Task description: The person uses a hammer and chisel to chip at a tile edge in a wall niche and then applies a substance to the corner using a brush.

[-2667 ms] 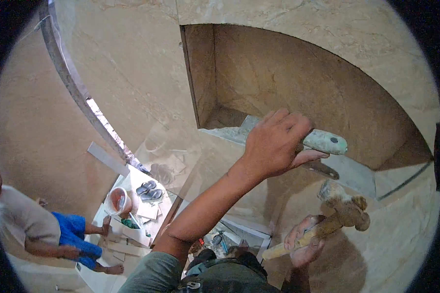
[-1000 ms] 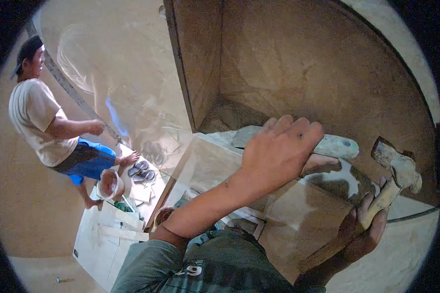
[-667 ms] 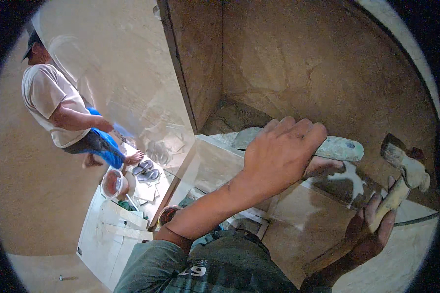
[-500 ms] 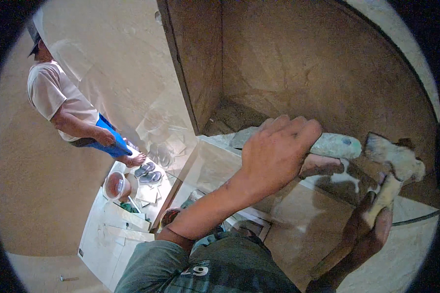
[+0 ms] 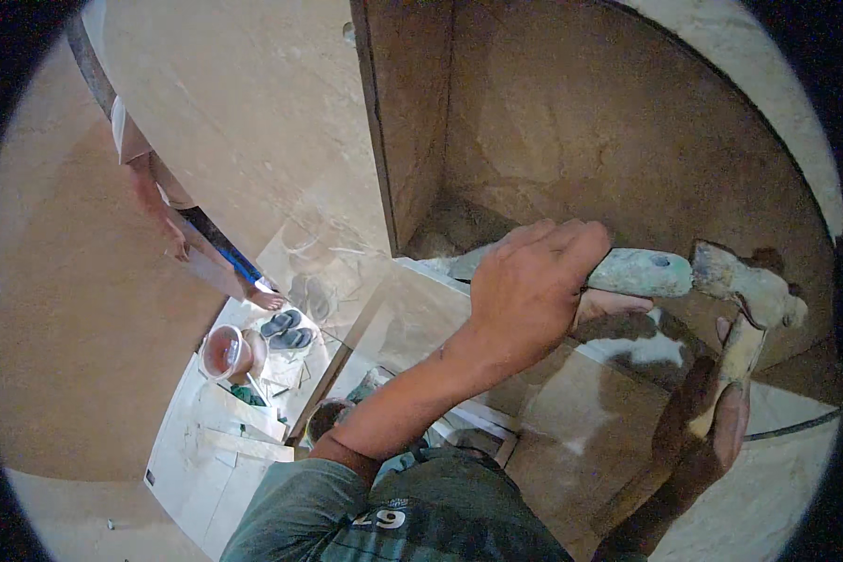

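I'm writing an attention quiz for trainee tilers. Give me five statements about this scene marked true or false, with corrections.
1. The left hand grips a scraper with a pale green handle. True.
2. Both hands grip that one tool. False: the right hand holds a hammer.
3. The hammer's head is at the end of the scraper's handle. True.
4. All footwear in view is being worn. False: unworn sandals lie beside a bucket.
5. A co-worker's bare foot shows near the sandals. True.
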`<state>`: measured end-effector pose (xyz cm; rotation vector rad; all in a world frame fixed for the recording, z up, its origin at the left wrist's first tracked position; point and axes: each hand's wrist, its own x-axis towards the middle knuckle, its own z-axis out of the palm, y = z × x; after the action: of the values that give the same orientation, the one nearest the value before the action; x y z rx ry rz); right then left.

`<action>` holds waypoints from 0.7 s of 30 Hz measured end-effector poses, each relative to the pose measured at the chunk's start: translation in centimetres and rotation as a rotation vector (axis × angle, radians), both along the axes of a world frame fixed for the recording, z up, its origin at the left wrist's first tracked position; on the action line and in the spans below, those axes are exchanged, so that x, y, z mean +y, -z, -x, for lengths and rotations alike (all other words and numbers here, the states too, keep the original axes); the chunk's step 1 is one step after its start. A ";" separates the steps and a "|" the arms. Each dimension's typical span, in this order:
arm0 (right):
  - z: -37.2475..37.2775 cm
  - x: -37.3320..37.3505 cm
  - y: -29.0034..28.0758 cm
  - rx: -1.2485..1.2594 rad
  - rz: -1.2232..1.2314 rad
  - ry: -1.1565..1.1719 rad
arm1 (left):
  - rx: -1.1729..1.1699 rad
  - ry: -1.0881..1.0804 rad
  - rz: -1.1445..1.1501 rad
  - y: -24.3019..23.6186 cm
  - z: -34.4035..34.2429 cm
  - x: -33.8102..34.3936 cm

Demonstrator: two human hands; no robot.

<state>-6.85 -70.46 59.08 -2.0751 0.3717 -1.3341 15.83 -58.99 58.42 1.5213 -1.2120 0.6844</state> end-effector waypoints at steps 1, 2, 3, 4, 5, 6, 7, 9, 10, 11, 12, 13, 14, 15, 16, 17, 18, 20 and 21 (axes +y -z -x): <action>-0.7 -0.1 -0.3 -0.112 -0.281 -0.175 | -0.002 -0.006 -0.005 -0.1 -0.1 -0.1; -0.9 0.1 -1.0 -0.265 -0.553 -0.302 | 0.006 -0.021 -0.016 -0.7 -0.1 -0.2; -0.3 -0.7 -1.3 -0.055 0.017 -0.073 | 0.014 -0.037 -0.027 -1.1 -0.1 -0.3; -0.3 -0.6 -1.5 0.077 0.300 0.041 | 0.014 -0.028 -0.021 -1.3 -0.1 -0.5; -0.6 -0.7 -1.3 0.159 0.580 0.153 | 0.024 -0.020 -0.020 -1.1 -0.1 -0.6; -1.8 0.1 -0.9 -0.066 0.092 0.033 | 0.034 -0.013 -0.019 -1.0 -0.2 -0.6; -1.9 0.1 -0.7 -0.158 -0.156 -0.035 | 0.033 -0.020 -0.022 -0.9 -0.2 -0.5; -1.2 -0.8 -0.6 -0.176 -0.253 -0.005 | 0.039 -0.017 -0.029 -0.9 -0.4 -0.5; -1.3 -0.8 -0.9 -0.119 -0.179 0.033 | 0.037 -0.022 -0.029 -0.8 -0.5 -0.7; -1.1 -0.8 -1.4 -0.065 -0.100 0.090 | 0.020 -0.010 -0.012 -0.8 -0.5 -1.2; -1.6 -0.1 -2.3 -0.051 0.175 0.190 | 0.004 0.002 0.005 -0.8 -0.4 -1.7; -1.7 -0.2 -2.4 -0.037 0.315 0.242 | 0.006 0.013 0.011 -1.0 -0.4 -2.0; -2.1 -0.3 -2.2 -0.033 0.447 0.277 | 0.009 -0.024 0.001 -0.9 -0.5 -2.0; -2.4 -1.1 -1.1 -0.140 0.110 0.016 | 0.011 -0.060 -0.009 -0.8 -0.6 -2.0; -2.7 -1.3 -0.7 -0.185 -0.059 -0.125 | 0.013 -0.071 -0.013 -0.5 -0.8 -2.0; -2.8 -1.5 -0.5 -0.241 -0.235 -0.238 | 0.013 -0.056 -0.020 -0.4 -1.0 -2.1; -2.9 -1.3 -0.5 -0.302 -0.290 -0.312 | 0.013 -0.042 -0.028 -0.4 -1.2 -2.4; -3.5 -0.1 -1.1 -0.424 -0.402 -0.465 | 0.004 -0.059 -0.040 -0.5 -1.1 -3.1; -3.8 0.3 -1.3 -0.485 -0.458 -0.542 | -0.004 -0.077 -0.048 -0.5 -1.1 -3.3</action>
<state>-3.00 -70.13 60.42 -1.2926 -0.0935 -1.2173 16.95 -62.33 58.97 1.6138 -1.1850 0.7145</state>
